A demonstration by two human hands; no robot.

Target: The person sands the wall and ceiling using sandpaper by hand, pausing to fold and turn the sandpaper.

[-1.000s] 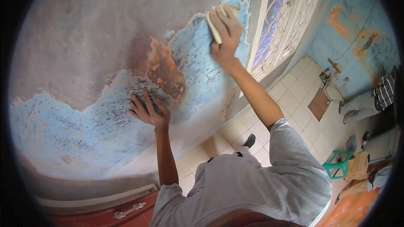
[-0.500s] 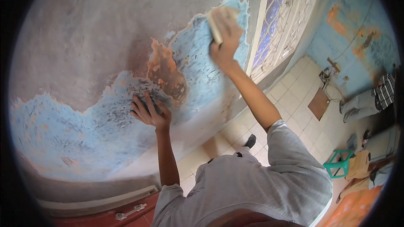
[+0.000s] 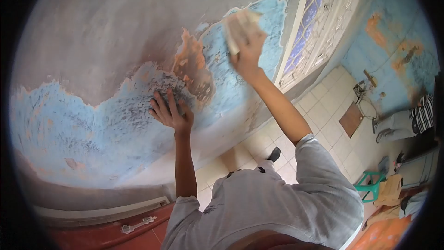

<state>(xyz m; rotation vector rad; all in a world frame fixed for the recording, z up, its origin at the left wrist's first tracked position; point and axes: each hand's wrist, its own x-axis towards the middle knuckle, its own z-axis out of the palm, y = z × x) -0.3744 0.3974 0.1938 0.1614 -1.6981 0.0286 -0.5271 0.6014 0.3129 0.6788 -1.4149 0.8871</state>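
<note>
My right hand (image 3: 249,55) grips a pale cream, flat-sided block (image 3: 237,30), blurred by motion, against the wall near the upper edge of the blue painted patch (image 3: 270,23). Whether the block is wrapped in paper I cannot tell. Lower and to the left, my left hand (image 3: 172,111) rests with spread fingers on the scuffed blue surface and holds nothing. Between the hands lies an orange-brown bare patch (image 3: 194,65) with ragged edges. Grey-brown coating (image 3: 111,32) covers the upper wall.
A barred window (image 3: 307,25) adjoins the wall on the right. Below are floor tiles (image 3: 323,106) and a reddish item with a handle (image 3: 138,224). A green stool (image 3: 369,186), a brown board (image 3: 351,119) and another person in striped clothing (image 3: 423,113) are at the far right.
The view has shifted, so the wall appears farther right and up. Against the wall, my right hand and the block have moved left and slightly down. My left hand stays near the same spot.
</note>
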